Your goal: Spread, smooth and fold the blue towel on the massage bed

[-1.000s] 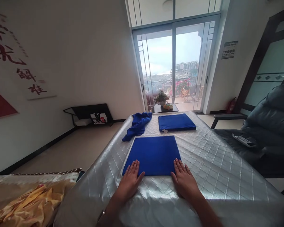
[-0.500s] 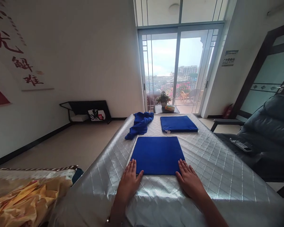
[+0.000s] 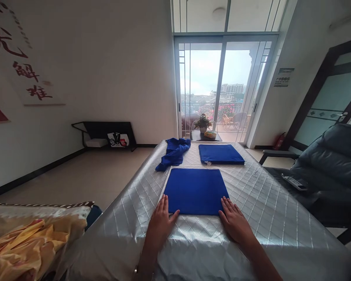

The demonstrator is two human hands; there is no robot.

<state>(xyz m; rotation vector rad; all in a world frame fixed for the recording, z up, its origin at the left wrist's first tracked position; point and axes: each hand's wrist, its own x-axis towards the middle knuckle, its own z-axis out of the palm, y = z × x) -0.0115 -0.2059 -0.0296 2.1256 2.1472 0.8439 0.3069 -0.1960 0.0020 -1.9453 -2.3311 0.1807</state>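
A flat blue square of folded cloth (image 3: 196,191) lies on the silver quilted table cover (image 3: 128,218) in front of me. My left hand (image 3: 161,218) rests flat at its near left corner, fingers stretched out and thumb along the near edge. At the near right corner lies my right hand (image 3: 233,218), also flat, its fingertips on the cloth's edge. Beyond the square, to the right, is a stack of blue folded cloth (image 3: 221,154) with a small white tag at its near edge. A crumpled blue cloth (image 3: 174,153) lies at the far left.
A dark armchair (image 3: 316,168) with a white remote-like device (image 3: 294,182) stands on the right. Yellow fabric (image 3: 26,246) is heaped at the lower left. Behind the table, a potted plant (image 3: 203,123) sits on a small stand before the glass sliding door (image 3: 199,78).
The view has tilted and shifted slightly. Both hands stay flat at the blue square's near corners, and the cloths lie as before.
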